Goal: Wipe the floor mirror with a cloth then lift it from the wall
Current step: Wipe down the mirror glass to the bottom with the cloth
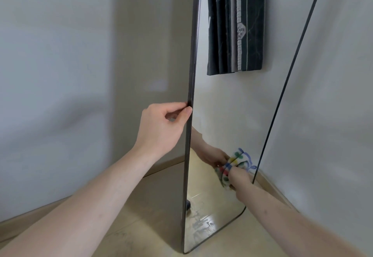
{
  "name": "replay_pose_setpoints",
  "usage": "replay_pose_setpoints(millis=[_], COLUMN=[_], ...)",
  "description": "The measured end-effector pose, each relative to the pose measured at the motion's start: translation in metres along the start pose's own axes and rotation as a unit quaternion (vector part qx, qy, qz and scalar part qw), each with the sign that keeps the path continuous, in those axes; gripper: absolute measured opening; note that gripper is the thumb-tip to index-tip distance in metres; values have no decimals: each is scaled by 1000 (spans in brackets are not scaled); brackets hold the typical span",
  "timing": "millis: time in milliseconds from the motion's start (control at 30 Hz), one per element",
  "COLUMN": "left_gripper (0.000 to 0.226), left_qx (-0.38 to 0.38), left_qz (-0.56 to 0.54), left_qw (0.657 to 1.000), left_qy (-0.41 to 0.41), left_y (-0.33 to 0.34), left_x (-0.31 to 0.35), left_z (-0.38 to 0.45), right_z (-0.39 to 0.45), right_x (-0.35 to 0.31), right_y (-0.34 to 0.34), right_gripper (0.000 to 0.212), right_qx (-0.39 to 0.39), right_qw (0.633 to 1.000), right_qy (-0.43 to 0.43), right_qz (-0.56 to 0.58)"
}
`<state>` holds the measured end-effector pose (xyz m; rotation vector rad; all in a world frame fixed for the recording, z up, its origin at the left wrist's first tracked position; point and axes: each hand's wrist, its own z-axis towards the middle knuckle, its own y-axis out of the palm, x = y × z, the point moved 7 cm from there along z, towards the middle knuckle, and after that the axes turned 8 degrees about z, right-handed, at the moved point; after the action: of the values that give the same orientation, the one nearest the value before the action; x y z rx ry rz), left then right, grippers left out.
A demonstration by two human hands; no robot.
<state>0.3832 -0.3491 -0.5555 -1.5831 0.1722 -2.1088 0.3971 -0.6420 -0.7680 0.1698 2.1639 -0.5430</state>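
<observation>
Head view: floor mirror [218, 115] upright on floor near far wall. My left hand [161, 124] pinches left frame edge. My right hand [239, 177] bunches cloth [240, 160] against lower glass. Smears near bottom: wiping unfinished, lift pending.

Mirror [218, 115] blocks the corner (open floor [141, 216] left).

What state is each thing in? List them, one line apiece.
floor mirror: upright, bottom edge on the floor, smears low on the glass.
cloth: bunched, pressed to the glass.
left hand: pinches the mirror's left frame edge.
right hand: grips the cloth.
curtain: seen as a reflection, hanging.
</observation>
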Motion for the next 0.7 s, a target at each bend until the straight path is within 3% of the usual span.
replay_pose_setpoints(millis=[67, 167, 333, 500, 700], left_gripper=[16, 19, 25, 35, 37], left_qx=[-2, -6, -60, -102, -89], left_qz=[-7, -9, -19, -40, -49], left_qw=[1000, 1000, 998, 994, 995], left_qy=[0, 3, -7, -20, -15], left_y=[0, -1, -5, -9, -25], left_x=[0, 2, 7, 10, 6], left_z=[-1, -4, -10, -16, -22], right_z=[-14, -38, -89, -125, -157], right_x=[-2, -1, -12, -42, -97], right_y=[17, 43, 57, 64, 61], right_gripper=[11, 43, 72, 76, 72], right_qx=[-14, -9, 9, -7, 12], right_qw=[999, 996, 989, 964, 907], right_qy=[-34, -58, -130, -248, -412], right_qz=[36, 60, 66, 90, 86])
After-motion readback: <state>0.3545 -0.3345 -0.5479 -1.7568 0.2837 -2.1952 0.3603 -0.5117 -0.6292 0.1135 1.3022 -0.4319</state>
